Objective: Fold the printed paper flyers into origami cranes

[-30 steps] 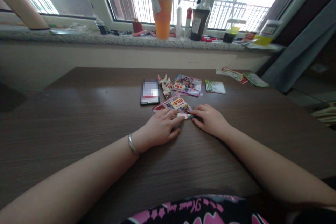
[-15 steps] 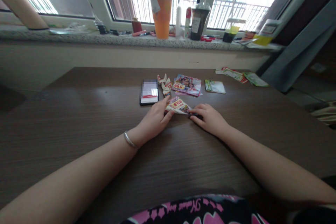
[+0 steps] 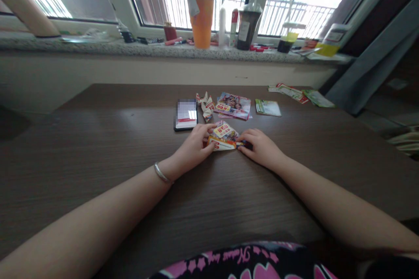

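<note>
1. The leaflet (image 3: 225, 131) lies on the brown table (image 3: 203, 218) in front of me, between my two hands, on the near side of the phone (image 3: 186, 114), the folded paper piece (image 3: 207, 108) and the leaflet stack (image 3: 234, 107).
2. Its far part is colourful print with a yellow patch and bold red digits, upside down from where I sit.
3. Along its near edge runs a white band, bordered in orange, with red lettering towards the left; it tapers to the right. The small print on it is too blurred for me to read.
4. My left hand (image 3: 198, 140) grips the left end, thumb on the white band and fingers farther back, hiding that corner.
5. My right hand (image 3: 260, 146) is narrowed, thumb and fingertips closed on the right end.
6. Half a second ago the near edge showed only a thin pale strip; now the orange-bordered band is in sight.
7. A second ago my left hand lay across the near edge, fingertips close to my right ones; now it sits farther left. My right hand has barely moved.
</note>
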A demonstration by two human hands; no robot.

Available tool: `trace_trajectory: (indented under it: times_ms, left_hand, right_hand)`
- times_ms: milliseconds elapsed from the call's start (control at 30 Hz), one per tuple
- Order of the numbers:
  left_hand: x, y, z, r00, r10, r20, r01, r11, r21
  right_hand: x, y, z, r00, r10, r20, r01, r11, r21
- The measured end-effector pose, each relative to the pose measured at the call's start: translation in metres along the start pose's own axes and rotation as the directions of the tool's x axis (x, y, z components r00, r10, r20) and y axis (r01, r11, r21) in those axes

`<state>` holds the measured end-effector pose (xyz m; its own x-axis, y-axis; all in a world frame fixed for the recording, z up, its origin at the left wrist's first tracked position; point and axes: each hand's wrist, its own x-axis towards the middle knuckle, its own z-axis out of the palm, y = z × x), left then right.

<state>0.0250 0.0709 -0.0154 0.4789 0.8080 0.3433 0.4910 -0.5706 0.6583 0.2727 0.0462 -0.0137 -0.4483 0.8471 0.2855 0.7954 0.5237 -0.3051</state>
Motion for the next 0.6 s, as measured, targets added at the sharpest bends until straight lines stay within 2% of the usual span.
trace_trajectory:
  times_ms: [100, 167, 300, 400, 600]
  left_hand:
    - [0.000, 0.000, 0.000, 0.999, -0.027, -0.036, 0.026, 0.999, -0.027]
    - [0.001, 0.000, -0.001, 1.000, -0.021, -0.020, 0.020, 0.999, -0.041]
    - [0.001, 0.002, -0.003, 0.992, 0.069, 0.108, -0.067, 0.997, -0.026]
    - [0.001, 0.007, -0.006, 0.977, 0.137, 0.163, -0.137, 0.990, -0.013]
    - [-0.001, 0.014, -0.010, 0.944, 0.158, 0.289, -0.176, 0.984, 0.036]
  right_hand:
    - [0.000, -0.002, -0.001, 1.000, 0.003, -0.017, -0.002, 1.000, 0.021]
    - [0.000, -0.002, -0.001, 1.000, -0.015, -0.020, 0.016, 1.000, 0.025]
    - [-0.002, -0.002, -0.004, 0.998, -0.055, 0.018, 0.054, 0.998, 0.021]
    - [-0.004, -0.001, -0.008, 0.993, -0.101, 0.059, 0.099, 0.994, 0.042]
    - [-0.005, 0.000, -0.011, 0.986, -0.150, 0.071, 0.144, 0.987, 0.076]
